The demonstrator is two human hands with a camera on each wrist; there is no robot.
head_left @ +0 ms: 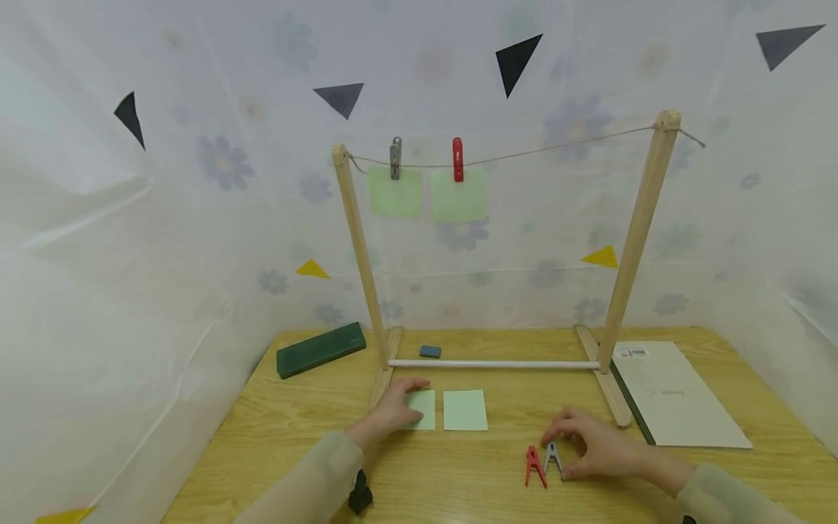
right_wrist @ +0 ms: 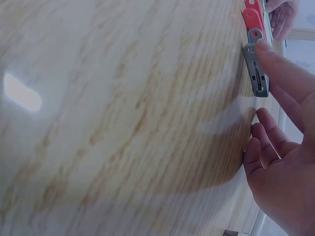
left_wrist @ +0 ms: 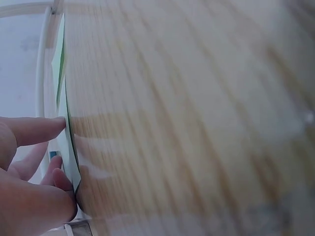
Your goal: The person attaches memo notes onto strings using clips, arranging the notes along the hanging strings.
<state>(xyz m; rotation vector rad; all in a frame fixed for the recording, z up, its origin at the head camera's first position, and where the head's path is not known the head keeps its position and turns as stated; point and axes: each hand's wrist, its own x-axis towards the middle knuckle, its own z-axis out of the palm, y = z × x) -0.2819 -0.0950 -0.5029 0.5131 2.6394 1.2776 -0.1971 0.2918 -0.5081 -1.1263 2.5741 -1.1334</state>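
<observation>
On the table, my left hand (head_left: pixel 393 409) rests over the left pale green paper square (head_left: pixel 427 410), its fingertips touching the sheet, which lies flat and partly hidden. Another green paper square (head_left: pixel 465 410) lies just to the right. My right hand (head_left: pixel 599 445) curves loosely about a grey clothespin (head_left: pixel 553 458), thumb and forefinger close to or touching it, with no firm pinch visible. Right beside that stands a red clothespin (head_left: pixel 535 466). In the right wrist view, the thumb overlaps the top of the grey clothespin (right_wrist: pixel 257 73), and the remaining fingers curl near the table.
A wooden frame (head_left: pixel 635 240) holds a string (head_left: pixel 556 148). From it hang two green sheets, under a grey clothespin (head_left: pixel 396 160) and a red clothespin (head_left: pixel 457 160). A green case (head_left: pixel 321 351), a blue eraser (head_left: pixel 430 351) and a notebook (head_left: pixel 681 397) lie around the frame.
</observation>
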